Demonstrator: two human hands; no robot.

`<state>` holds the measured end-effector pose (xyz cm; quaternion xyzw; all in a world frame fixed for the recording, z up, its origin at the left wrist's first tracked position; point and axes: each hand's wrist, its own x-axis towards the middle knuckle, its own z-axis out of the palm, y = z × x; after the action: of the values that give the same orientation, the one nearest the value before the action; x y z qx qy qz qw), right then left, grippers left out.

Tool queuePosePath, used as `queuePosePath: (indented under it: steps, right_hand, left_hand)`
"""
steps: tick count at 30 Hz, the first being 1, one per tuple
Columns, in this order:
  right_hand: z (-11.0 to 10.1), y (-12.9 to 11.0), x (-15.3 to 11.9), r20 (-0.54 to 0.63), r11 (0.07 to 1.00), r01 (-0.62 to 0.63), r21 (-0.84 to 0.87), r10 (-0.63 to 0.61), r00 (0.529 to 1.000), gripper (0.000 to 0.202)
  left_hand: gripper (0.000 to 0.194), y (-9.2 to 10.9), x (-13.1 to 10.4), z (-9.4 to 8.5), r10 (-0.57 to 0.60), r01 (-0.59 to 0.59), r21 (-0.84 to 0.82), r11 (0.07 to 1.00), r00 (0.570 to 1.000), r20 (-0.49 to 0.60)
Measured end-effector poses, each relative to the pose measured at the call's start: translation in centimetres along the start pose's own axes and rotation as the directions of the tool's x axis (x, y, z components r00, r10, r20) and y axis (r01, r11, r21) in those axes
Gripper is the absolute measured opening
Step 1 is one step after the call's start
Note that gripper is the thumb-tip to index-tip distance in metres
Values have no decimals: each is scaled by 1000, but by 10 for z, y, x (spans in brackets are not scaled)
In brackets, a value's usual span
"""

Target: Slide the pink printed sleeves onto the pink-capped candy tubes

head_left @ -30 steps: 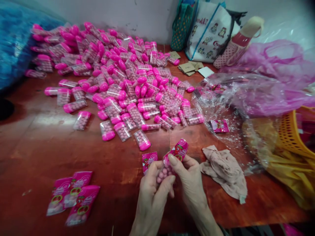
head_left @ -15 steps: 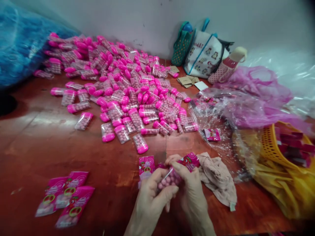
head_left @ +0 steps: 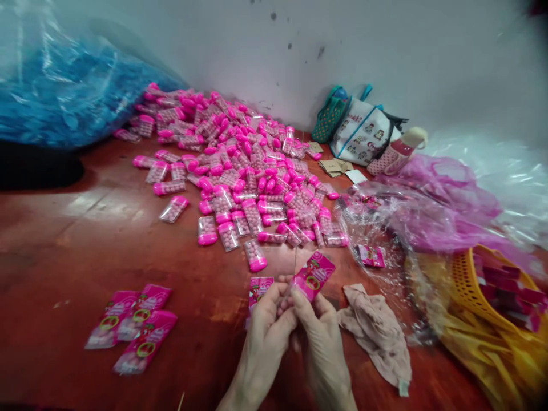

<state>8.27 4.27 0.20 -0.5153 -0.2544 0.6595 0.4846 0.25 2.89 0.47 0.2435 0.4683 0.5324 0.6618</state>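
My left hand (head_left: 270,334) is closed around a clear candy box (head_left: 282,305) filled with small pink balls, mostly hidden by the fingers. My right hand (head_left: 320,334) pinches a pink printed sleeve (head_left: 315,274) that points up and to the right, meeting the box between both thumbs. How far the sleeve covers the box cannot be made out. Just behind my left fingers lies another pink printed sleeve (head_left: 260,288). Several sleeved candy boxes (head_left: 145,342) lie overlapping on the red-brown surface at the left. A large heap of pink-capped candy boxes (head_left: 248,171) spreads out beyond my hands.
A crumpled beige cloth (head_left: 377,331) lies right of my hands. Further right are a clear plastic bag (head_left: 385,228) with pink sleeves, a yellow basket (head_left: 475,285) and pink plastic (head_left: 449,182). A blue-filled bag (head_left: 77,91) and a white bag (head_left: 362,131) stand by the wall.
The sleeve in my hands has tilted more upright, its printed face showing more fully, and my fingers cover more of the candy box. The camera's view has shifted.
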Motion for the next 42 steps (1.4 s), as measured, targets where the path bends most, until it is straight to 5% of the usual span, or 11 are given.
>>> queuePosePath:
  steps: [7, 15, 25, 32, 36, 42]
  right_hand:
    - [-1, -8, 3, 128, 997, 61, 55, -67, 989, 21]
    - [13, 2, -4, -80, 992, 121, -30, -123, 989, 22]
    - [1, -16, 9, 23, 990, -11, 142, 8, 1000, 16]
    - [3, -11, 7, -107, 994, 18, -110, -30, 994, 21]
    - [3, -4, 4, -122, 989, 1, -146, -19, 992, 25]
    - [12, 10, -9, 95, 969, 126, -211, -108, 990, 34]
  left_hand:
    - [35, 4, -1, -1, 78, -79, 36, 996, 997, 4]
    - [20, 2, -3, 2, 201, -178, 162, 971, 970, -134]
    - [15, 1, 2, -5, 91, -97, 262, 960, 995, 34]
    - [7, -2, -6, 3, 188, -176, 359, 917, 982, 0]
    - [12, -3, 0, 3, 156, -129, 279, 952, 985, -74]
    - [18, 13, 14, -7, 167, -171, -5, 985, 966, -198]
